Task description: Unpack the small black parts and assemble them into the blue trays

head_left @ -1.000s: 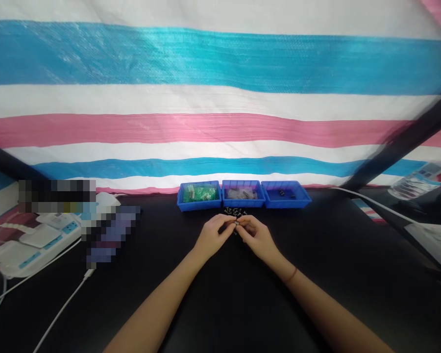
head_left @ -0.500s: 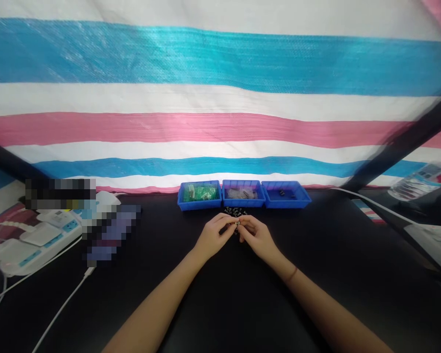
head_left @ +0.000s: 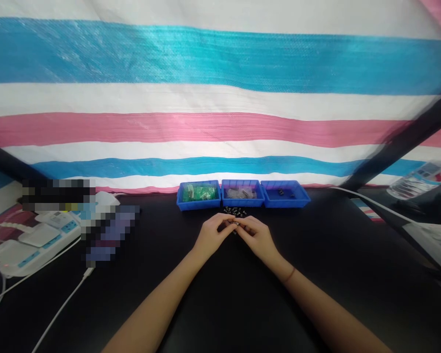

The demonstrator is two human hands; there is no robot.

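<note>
My left hand (head_left: 213,233) and my right hand (head_left: 257,237) meet fingertip to fingertip above the black table. Thumb and fingers of each are pinched around a tiny light-coloured part (head_left: 237,224), too small to name and mostly covered by the fingers. Just beyond the fingertips lies a loose pile of small black and silvery pieces (head_left: 234,211), perhaps screws or clips. Behind it stand three blue bins side by side: a left bin (head_left: 199,205) with green packaged items, a middle bin (head_left: 243,202) with clear plastic bags, and a right bin (head_left: 287,202) with a few dark pieces.
White power strips (head_left: 64,235) with plugs and cables lie on the left, beside a blurred-out phone-like object (head_left: 113,233) on a white cable. To the right are another white power strip (head_left: 431,245) and a plastic bottle (head_left: 417,182). A striped sheet (head_left: 220,130) hangs behind.
My right hand's fingers have curled in closer to the left fingertips. Both hands stay in nearly the same place over the table.
</note>
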